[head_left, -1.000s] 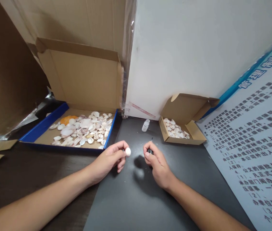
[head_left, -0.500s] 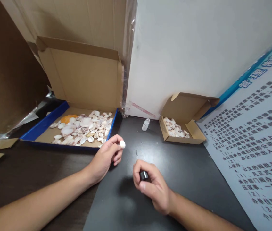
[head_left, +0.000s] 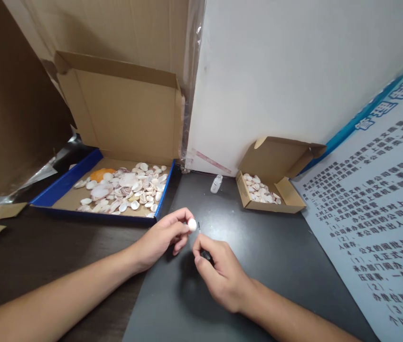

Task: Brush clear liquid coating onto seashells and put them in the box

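A small white seashell point(head_left: 192, 224) is pinched between the thumb and forefinger of my left hand point(head_left: 167, 233). Closed around a small brush with a black cap point(head_left: 206, 255) is my right hand point(head_left: 220, 273), just to the right and nearer to me. The brush's thin stem and dark tip point(head_left: 199, 227) point up beside the shell; whether they touch I cannot tell. Beyond both hands an uncapped small clear bottle point(head_left: 216, 184) with whitish contents stands on the dark table point(head_left: 276, 266).
At the left, an open blue-edged cardboard box point(head_left: 66, 183) holds many shells and an orange piece. A smaller open cardboard box point(head_left: 270, 205) with shells sits at the back right. A printed board point(head_left: 375, 190) borders the right side, and a white panel point(head_left: 276, 71) rises behind.
My left hand has moved right and slightly down with the shell. My right hand has turned the brush so its tip points up beside the shell. The bottle and boxes have stayed put.
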`<state>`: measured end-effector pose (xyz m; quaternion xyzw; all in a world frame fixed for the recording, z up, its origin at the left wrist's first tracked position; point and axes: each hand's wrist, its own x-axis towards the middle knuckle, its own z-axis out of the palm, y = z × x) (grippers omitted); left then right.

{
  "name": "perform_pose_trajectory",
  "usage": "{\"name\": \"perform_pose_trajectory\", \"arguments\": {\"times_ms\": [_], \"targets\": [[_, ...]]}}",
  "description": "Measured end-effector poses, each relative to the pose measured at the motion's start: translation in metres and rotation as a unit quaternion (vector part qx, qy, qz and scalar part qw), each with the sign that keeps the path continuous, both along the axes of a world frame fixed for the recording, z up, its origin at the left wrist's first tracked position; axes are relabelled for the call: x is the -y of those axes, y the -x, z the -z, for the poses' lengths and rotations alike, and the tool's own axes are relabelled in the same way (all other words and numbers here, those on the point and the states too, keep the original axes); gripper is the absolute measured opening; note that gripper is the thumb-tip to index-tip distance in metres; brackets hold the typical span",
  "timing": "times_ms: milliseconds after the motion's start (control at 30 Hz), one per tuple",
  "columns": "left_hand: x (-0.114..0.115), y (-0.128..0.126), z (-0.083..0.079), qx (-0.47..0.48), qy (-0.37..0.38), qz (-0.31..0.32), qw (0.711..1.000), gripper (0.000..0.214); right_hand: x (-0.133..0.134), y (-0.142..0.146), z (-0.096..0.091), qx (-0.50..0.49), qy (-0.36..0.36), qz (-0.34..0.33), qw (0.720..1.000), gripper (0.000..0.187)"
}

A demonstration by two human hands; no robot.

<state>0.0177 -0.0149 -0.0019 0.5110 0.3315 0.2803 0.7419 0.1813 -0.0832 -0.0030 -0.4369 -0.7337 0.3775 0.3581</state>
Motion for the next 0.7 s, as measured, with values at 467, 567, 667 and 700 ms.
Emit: {"name": "perform_pose_trajectory", "arguments": {"times_ms": [467, 567, 667, 700], "targets": [[-0.0009, 0.0, -0.0022, 0.02, 0.035, -0.007, 0.999, 0.01, -0.0024, -0.0024, 0.0009, 0.021, -0.008, 0.084, 0.996, 0.015], [-0.0017, -0.0001, -0.0016, 0.021, 0.04, -0.007, 0.999, 0.01, -0.0046, -0.0032, 0.0009, 0.025, -0.003, 0.1, 0.995, 0.013], [-0.0026, -0.0005, -0.0011, 0.022, 0.042, -0.011, 0.999, 0.009, -0.0068, -0.0054, 0.0012, 0.045, -0.037, 0.073, 0.996, 0.012], [-0.0028, -0.0006, -0.001, 0.023, 0.044, -0.014, 0.999, 0.009, -0.0078, -0.0065, 0.0014, 0.062, -0.053, 0.072, 0.994, 0.012]]}}
